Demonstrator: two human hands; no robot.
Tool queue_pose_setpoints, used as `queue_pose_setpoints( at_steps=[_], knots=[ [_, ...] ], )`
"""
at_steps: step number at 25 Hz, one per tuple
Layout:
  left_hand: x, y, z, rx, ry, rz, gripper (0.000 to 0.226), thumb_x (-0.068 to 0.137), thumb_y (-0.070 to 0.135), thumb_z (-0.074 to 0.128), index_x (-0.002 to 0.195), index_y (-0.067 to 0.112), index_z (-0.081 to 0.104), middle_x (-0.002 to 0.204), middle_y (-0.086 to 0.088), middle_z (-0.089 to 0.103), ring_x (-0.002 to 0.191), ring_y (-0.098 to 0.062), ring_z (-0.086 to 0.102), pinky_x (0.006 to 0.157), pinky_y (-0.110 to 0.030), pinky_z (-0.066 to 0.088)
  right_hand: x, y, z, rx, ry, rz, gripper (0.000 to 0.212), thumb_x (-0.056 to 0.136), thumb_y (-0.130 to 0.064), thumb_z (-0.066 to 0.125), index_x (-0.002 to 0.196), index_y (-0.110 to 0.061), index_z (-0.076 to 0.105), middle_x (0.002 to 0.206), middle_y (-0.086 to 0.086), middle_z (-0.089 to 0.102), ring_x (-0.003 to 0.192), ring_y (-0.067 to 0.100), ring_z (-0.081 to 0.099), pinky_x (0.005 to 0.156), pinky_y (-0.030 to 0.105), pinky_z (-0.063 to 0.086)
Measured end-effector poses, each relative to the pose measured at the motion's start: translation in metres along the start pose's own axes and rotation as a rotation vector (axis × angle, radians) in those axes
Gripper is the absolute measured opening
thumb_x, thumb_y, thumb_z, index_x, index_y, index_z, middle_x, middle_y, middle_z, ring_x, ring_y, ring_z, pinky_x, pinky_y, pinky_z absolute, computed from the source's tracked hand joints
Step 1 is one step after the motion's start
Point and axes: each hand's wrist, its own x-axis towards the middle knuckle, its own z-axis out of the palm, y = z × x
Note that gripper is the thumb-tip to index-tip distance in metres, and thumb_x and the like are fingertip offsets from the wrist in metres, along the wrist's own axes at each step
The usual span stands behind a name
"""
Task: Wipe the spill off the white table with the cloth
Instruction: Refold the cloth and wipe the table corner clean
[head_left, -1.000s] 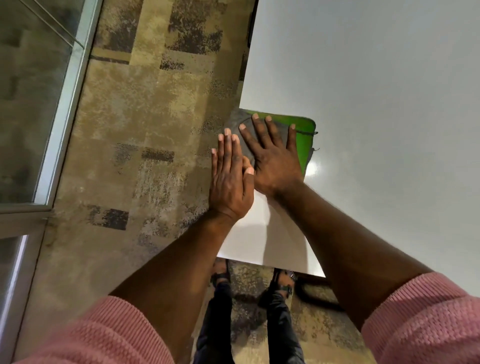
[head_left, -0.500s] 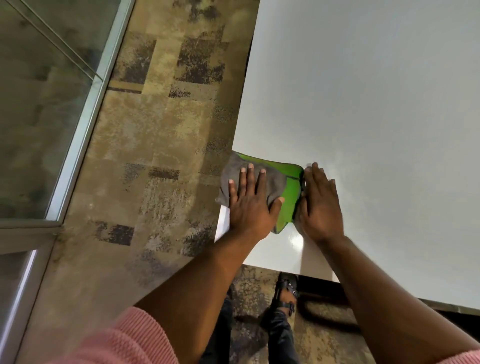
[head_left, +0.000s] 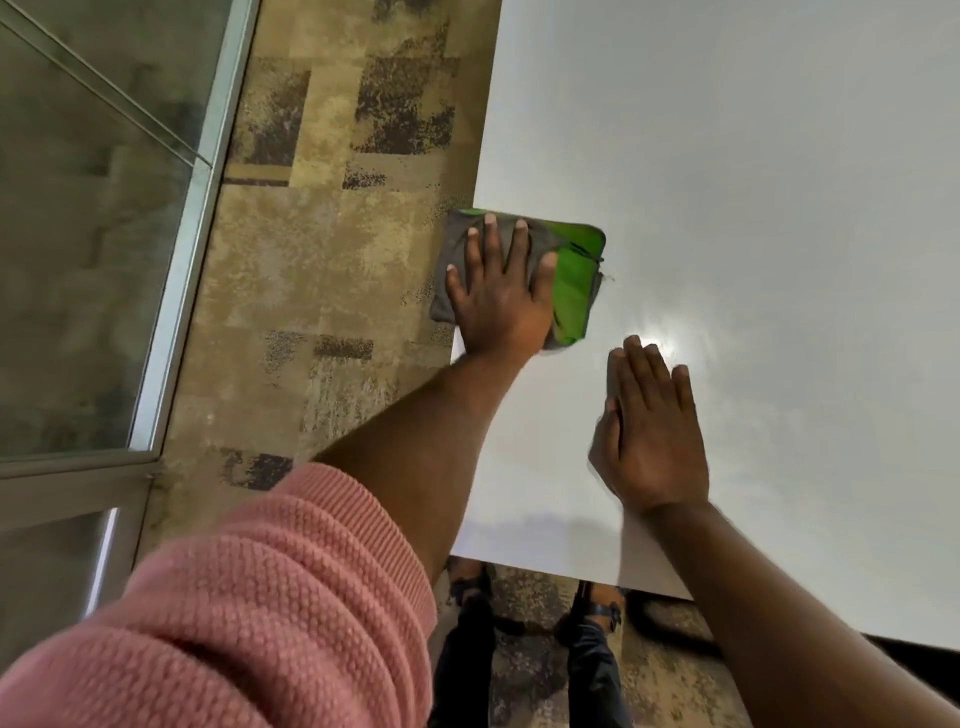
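Pressing flat, the left hand (head_left: 497, 299) lies with fingers (head_left: 511, 247) spread on the green and grey cloth (head_left: 574, 280), gripping nothing, at the left edge of the white table (head_left: 753, 182). The right hand (head_left: 652, 441) rests open-palmed on the table just beside the cloth, apart from it. No writing shows.

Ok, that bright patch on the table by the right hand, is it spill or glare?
Head view: the patch looks like glare from a light, soft-edged, just beyond the right hand; whether liquid lies there, I cannot tell. The right hand's edge is motion-blurred; the left hand on the cloth is sharper.
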Motion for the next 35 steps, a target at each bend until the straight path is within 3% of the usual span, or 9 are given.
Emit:
queue_pose_setpoints(
  at_steps=[3,6,9,14,20,26,31,33,35],
  knots=[
    [0.051,0.018,-0.007,-0.303,-0.015,-0.121,0.055,0.108,0.052,0.023,0.156,0.030,0.039,0.172,0.000,0.020,0.160,-0.019,0.009,0.126,-0.055,0.011,0.001,0.002,-0.002,-0.008,-0.001,-0.003,0.064,0.097,-0.019,0.046,0.159,-0.005,0.040,0.168,0.015,0.035,0.158,0.031,0.027,0.130,0.054,0.014],
    [0.077,0.008,-0.009,-0.134,-0.029,-0.060,0.053,0.108,0.046,0.032,0.159,0.033,0.033,0.173,-0.008,0.014,0.159,-0.029,0.013,0.122,-0.054,0.027,0.001,0.001,-0.001,-0.009,-0.013,-0.001,0.064,0.097,-0.018,0.047,0.159,-0.006,0.039,0.169,0.013,0.033,0.159,0.029,0.024,0.130,0.052,0.012],
    [0.073,-0.003,-0.003,-0.070,-0.010,-0.068,0.059,0.107,0.048,0.035,0.162,0.030,0.024,0.170,-0.015,0.020,0.149,-0.039,0.032,0.107,-0.054,0.043,0.000,0.001,0.001,-0.013,-0.009,-0.001,0.063,0.097,-0.019,0.046,0.159,-0.007,0.040,0.169,0.012,0.033,0.159,0.029,0.024,0.131,0.050,0.010],
    [0.012,-0.022,0.000,-0.113,0.042,-0.194,0.064,0.107,0.049,0.037,0.162,0.019,0.025,0.145,-0.019,0.051,0.127,-0.040,0.054,0.094,-0.050,0.050,-0.002,-0.002,0.000,-0.034,-0.002,-0.013,0.063,0.098,-0.020,0.045,0.159,-0.005,0.040,0.169,0.014,0.033,0.159,0.031,0.026,0.130,0.053,0.013],
    [-0.105,-0.048,0.007,-0.032,0.080,-0.225,0.062,0.108,0.047,0.035,0.161,0.016,0.030,0.135,-0.018,0.059,0.114,-0.036,0.060,0.087,-0.046,0.052,-0.002,-0.003,-0.004,-0.061,-0.037,-0.014,0.064,0.098,-0.022,0.038,0.159,-0.002,0.037,0.169,0.017,0.031,0.158,0.034,0.026,0.129,0.055,0.014],
    [-0.194,-0.069,0.020,-0.026,0.115,-0.285,0.061,0.108,0.047,0.036,0.160,0.017,0.033,0.136,-0.018,0.059,0.117,-0.036,0.060,0.089,-0.046,0.050,-0.004,-0.006,-0.011,-0.116,-0.103,-0.044,0.063,0.100,-0.018,0.040,0.160,-0.001,0.030,0.171,0.019,0.024,0.159,0.037,0.019,0.128,0.057,0.012],
    [-0.265,-0.068,0.032,-0.015,0.158,-0.356,0.058,0.108,0.044,0.035,0.159,0.018,0.035,0.154,-0.020,0.046,0.132,-0.039,0.051,0.099,-0.050,0.046,-0.004,-0.007,-0.016,-0.132,-0.148,-0.061,0.060,0.107,-0.019,0.036,0.164,-0.003,0.024,0.174,0.017,0.016,0.161,0.034,0.013,0.129,0.053,0.007],
    [-0.282,-0.056,0.039,-0.148,0.226,-0.397,0.055,0.108,0.035,0.043,0.158,0.010,0.038,0.159,-0.026,0.036,0.143,-0.045,0.038,0.114,-0.056,0.037,-0.004,-0.006,-0.016,-0.137,-0.148,-0.063,0.060,0.107,-0.020,0.034,0.164,-0.003,0.024,0.174,0.016,0.016,0.161,0.033,0.013,0.129,0.053,0.007],
    [-0.281,-0.035,0.045,-0.385,0.334,-0.560,0.055,0.107,0.023,0.049,0.156,0.001,0.036,0.163,-0.032,0.025,0.151,-0.050,0.023,0.126,-0.048,0.016,-0.003,-0.006,-0.016,-0.129,-0.148,-0.064,0.060,0.107,-0.021,0.034,0.164,-0.003,0.024,0.174,0.016,0.017,0.161,0.033,0.014,0.130,0.053,0.007]
  ],
)
